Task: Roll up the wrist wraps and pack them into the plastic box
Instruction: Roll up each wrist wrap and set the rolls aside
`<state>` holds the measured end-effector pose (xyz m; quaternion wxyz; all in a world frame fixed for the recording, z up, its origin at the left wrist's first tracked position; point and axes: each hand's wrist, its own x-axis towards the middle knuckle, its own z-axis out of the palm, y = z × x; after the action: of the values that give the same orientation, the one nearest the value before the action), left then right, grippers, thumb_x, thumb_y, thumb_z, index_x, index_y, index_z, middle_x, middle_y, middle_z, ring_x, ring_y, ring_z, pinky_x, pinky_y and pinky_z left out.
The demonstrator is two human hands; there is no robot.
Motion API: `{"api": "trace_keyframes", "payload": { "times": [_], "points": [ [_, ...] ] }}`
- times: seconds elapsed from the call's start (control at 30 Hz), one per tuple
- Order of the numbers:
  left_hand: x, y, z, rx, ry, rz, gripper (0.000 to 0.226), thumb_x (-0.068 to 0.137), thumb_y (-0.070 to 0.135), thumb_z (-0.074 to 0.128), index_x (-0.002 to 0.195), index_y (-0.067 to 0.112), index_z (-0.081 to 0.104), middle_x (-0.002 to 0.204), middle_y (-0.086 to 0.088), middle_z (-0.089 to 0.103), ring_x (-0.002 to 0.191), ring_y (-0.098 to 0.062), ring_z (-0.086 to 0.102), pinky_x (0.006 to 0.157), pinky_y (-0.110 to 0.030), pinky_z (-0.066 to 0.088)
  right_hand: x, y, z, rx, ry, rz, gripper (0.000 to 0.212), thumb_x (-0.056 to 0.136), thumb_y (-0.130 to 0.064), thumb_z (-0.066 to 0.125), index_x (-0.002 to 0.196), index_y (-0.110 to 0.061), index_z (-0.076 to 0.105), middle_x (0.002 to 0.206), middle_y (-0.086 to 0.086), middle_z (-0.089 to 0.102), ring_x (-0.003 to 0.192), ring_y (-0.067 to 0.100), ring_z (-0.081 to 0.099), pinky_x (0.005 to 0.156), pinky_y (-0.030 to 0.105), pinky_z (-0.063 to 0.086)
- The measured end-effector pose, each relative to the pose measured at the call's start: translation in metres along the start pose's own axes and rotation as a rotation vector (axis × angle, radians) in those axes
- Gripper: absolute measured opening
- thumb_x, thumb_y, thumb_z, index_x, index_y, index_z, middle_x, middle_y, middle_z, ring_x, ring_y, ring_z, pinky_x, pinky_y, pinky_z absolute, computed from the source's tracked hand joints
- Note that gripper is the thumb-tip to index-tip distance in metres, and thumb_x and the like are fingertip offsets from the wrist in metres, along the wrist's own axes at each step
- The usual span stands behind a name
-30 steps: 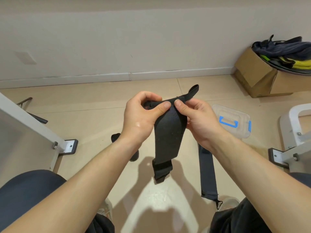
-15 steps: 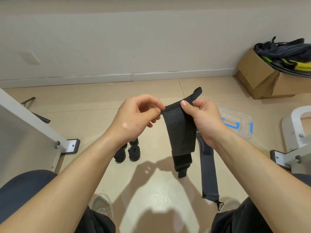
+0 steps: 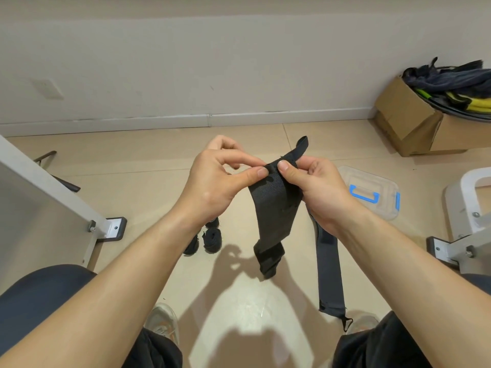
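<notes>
Wrist wrap (image 3: pixel 273 208) in a two-sided pinch at its top edge — left hand (image 3: pixel 210 192), right hand (image 3: pixel 318 192).

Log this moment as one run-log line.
left hand: pinches wrist wrap top edge | right hand: pinches same edge | wrist wrap: hangs unrolled | rolled wraps: on floor | second wrap: flat on floor | plastic box: lid on
</notes>
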<state>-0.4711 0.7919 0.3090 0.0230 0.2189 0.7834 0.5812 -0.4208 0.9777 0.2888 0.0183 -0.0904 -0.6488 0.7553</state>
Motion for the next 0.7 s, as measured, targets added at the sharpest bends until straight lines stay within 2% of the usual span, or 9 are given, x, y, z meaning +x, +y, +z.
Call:
{"api": "trace_keyframes", "payload": {
  "times": [0.1, 0.2, 0.27, 0.37, 0.5, 0.6, 0.7],
  "points": [
    [-0.001, 0.004, 0.005, -0.173, -0.022, -0.067, 0.017, 0.08, 0.005, 0.082, 0.084, 0.021, 0.078, 0.095, 0.001, 0.065, 0.074, -0.007, 0.067, 0.066, -0.021, 0.053, 0.0, 0.001, 0.002, 0.055, -0.01, -0.008, 0.018, 0.101, -0.012, 0.059, 0.107, -0.001, 0.072, 0.094, 0.012, 0.078, 0.089, 0.023, 0.074, 0.082, 0.03, 0.058],
    [-0.002, 0.005, 0.008, -0.254, 0.011, -0.163, 0.022, 0.082, 0.003, 0.081, 0.098, 0.016, 0.074, 0.081, 0.004, 0.071, 0.07, -0.011, 0.067, 0.064, -0.023, 0.055, -0.001, 0.002, 0.002, 0.085, -0.012, -0.02, 0.018, 0.101, -0.01, 0.059, 0.11, 0.0, 0.071, 0.096, 0.013, 0.077, 0.091, 0.024, 0.073, 0.084, 0.031, 0.058],
    [-0.002, 0.005, 0.007, -0.305, 0.003, -0.257, 0.022, 0.085, 0.006, 0.079, 0.104, 0.015, 0.072, 0.082, 0.004, 0.075, 0.075, -0.009, 0.07, 0.066, -0.023, 0.057, -0.002, 0.001, 0.003, 0.103, -0.015, -0.021, 0.016, 0.1, -0.008, 0.06, 0.109, -0.001, 0.071, 0.097, 0.014, 0.078, 0.09, 0.024, 0.074, 0.084, 0.031, 0.058],
    [-0.002, 0.004, 0.006, -0.394, -0.092, -0.366, 0.008, 0.089, 0.011, 0.075, 0.096, 0.013, 0.076, 0.087, 0.001, 0.077, 0.081, -0.01, 0.072, 0.07, -0.023, 0.057, -0.004, 0.0, 0.004, 0.087, -0.029, -0.017, 0.018, 0.098, -0.007, 0.061, 0.112, 0.002, 0.07, 0.097, 0.015, 0.077, 0.09, 0.025, 0.074, 0.085, 0.031, 0.06],
    [-0.002, 0.002, 0.008, -0.327, -0.077, -0.354, 0.002, 0.088, 0.013, 0.076, 0.089, 0.013, 0.078, 0.084, 0.001, 0.077, 0.079, -0.01, 0.071, 0.078, -0.028, 0.06, -0.007, -0.001, 0.009, 0.052, -0.014, -0.012, 0.017, 0.096, -0.007, 0.065, 0.111, -0.001, 0.071, 0.095, 0.013, 0.078, 0.088, 0.023, 0.075, 0.076, 0.028, 0.059],
    [-0.001, 0.002, 0.008, -0.334, -0.055, -0.351, 0.002, 0.087, 0.011, 0.076, 0.089, 0.011, 0.078, 0.082, 0.001, 0.077, 0.077, -0.009, 0.071, 0.075, -0.022, 0.059, -0.008, 0.001, 0.014, 0.103, 0.046, -0.015, 0.014, 0.093, -0.006, 0.07, 0.106, -0.008, 0.072, 0.091, 0.009, 0.077, 0.085, 0.021, 0.074, 0.072, 0.028, 0.058],
    [-0.001, 0.001, 0.009, -0.318, -0.041, -0.35, 0.003, 0.087, 0.01, 0.077, 0.088, 0.012, 0.078, 0.08, 0.003, 0.076, 0.075, -0.008, 0.07, 0.071, -0.02, 0.057, -0.01, 0.002, 0.019, 0.126, 0.099, -0.009, 0.013, 0.098, -0.019, 0.065, 0.103, -0.009, 0.072, 0.088, 0.005, 0.076, 0.083, 0.015, 0.073, 0.071, 0.027, 0.056]
  ]
}}
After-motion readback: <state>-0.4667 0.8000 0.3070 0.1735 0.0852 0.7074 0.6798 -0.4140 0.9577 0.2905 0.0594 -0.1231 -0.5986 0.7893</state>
